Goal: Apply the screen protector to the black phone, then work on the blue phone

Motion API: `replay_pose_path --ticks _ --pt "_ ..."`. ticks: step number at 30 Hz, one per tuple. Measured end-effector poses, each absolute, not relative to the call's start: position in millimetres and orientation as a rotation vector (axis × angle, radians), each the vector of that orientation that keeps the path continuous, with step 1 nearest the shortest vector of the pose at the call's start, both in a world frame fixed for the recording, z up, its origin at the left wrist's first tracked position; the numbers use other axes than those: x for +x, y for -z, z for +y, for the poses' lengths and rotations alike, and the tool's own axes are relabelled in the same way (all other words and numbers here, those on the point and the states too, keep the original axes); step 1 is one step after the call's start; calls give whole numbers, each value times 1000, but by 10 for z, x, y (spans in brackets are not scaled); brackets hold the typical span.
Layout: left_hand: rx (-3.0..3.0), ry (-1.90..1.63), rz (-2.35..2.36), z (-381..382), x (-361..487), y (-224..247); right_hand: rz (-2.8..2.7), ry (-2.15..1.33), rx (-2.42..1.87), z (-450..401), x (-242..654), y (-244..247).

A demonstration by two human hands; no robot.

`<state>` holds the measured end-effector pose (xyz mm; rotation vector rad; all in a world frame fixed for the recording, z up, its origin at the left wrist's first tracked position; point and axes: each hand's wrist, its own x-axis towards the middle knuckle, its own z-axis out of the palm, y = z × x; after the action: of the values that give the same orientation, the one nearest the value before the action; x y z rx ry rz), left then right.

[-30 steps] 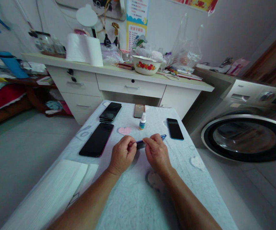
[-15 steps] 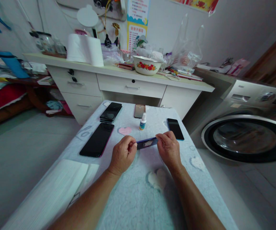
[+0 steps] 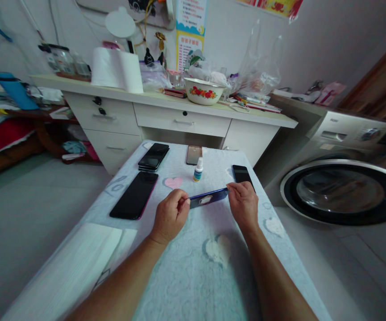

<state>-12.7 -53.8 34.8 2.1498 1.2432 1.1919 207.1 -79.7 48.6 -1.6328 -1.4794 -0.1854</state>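
Observation:
A blue-edged smartphone (image 3: 208,199) is held tilted above the table, its face seen at a slant with a pale patch on it. My left hand (image 3: 171,215) is closed, pinching the phone's left end between thumb and fingers. At the right end, my right hand (image 3: 242,203) is closed with its fingertips on the corner; its exact contact is partly hidden. Just beyond the phone stands a small white spray bottle (image 3: 198,170) with a blue and yellow label. Partly behind my right hand lies a black phone (image 3: 242,173).
To the left lie a large dark phone (image 3: 134,196) and stacked phones (image 3: 154,155). A brownish phone or case (image 3: 194,154) is at the table's far end. White folded paper or cloth (image 3: 68,267) lies near left. A desk (image 3: 179,127) and washing machine (image 3: 343,187) stand beyond.
My right hand has shifted to the right, and more of the phone shows between my hands. My left hand stays almost in place, holding the phone.

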Motion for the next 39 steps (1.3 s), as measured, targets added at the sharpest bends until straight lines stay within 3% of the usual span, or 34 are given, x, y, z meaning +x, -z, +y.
replay_pose_path --ticks 15,39 --pt "2137 -1191 1251 -549 -129 -344 -1217 -178 -1612 -790 2134 -461" --pt "2119 -1210 1290 -551 -135 -361 -1173 -285 -1779 -738 2231 -310"
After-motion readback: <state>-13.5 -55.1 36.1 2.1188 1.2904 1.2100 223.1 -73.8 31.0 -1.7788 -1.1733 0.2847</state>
